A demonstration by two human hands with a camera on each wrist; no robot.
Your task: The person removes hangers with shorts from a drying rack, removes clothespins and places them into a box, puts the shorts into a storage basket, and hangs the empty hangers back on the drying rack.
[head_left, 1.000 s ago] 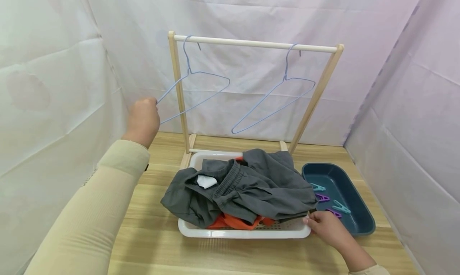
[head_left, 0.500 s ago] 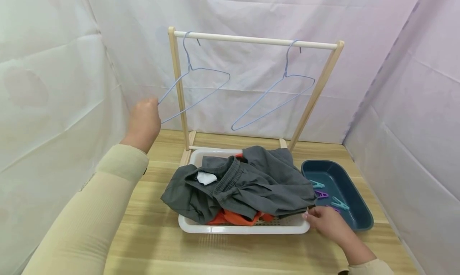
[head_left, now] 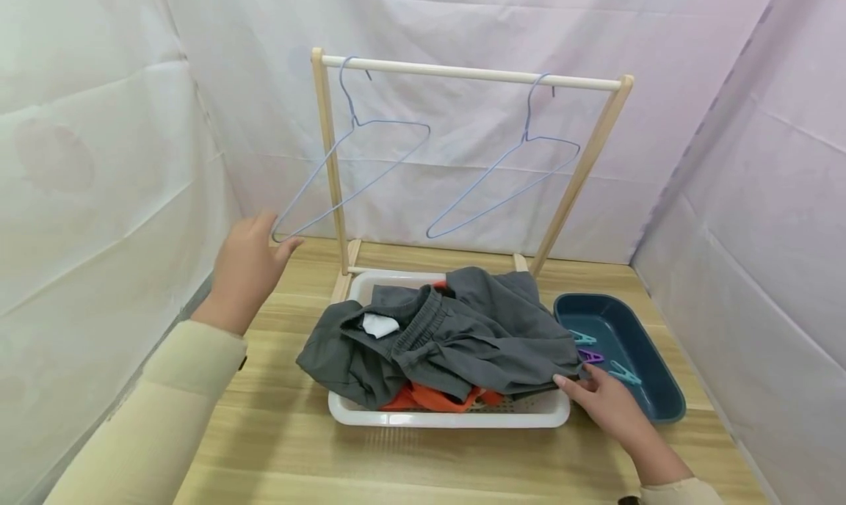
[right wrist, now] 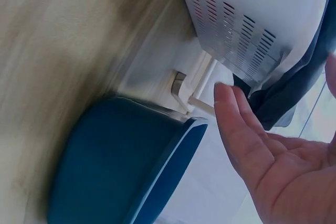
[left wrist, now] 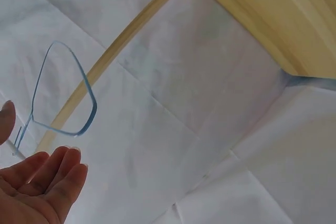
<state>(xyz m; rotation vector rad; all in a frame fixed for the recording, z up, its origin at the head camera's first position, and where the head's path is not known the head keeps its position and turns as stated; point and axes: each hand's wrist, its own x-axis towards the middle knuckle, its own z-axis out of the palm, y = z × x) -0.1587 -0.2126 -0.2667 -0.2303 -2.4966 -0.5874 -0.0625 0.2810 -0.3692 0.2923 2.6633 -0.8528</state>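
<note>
My left hand is beside the lower left corner of a blue wire hanger, thumb and fingers spread. In the left wrist view its fingers are relaxed and grip nothing. A second blue hanger hangs to the right on the same rail. My right hand is at the right end of the dark grey elastic-waist garment heaped in a white basket. Its fingers are extended in the right wrist view, near the basket's side; whether they touch the cloth I cannot tell.
A wooden rack stands behind the basket. An orange cloth shows under the grey garment. To the right, a dark blue tray holds turquoise and purple clothes pegs. White fabric walls enclose the table.
My left hand has let go of the left hanger and dropped slightly down and left; the hanger swung a little right. My right hand's fingers have loosened from the basket's corner and spread.
</note>
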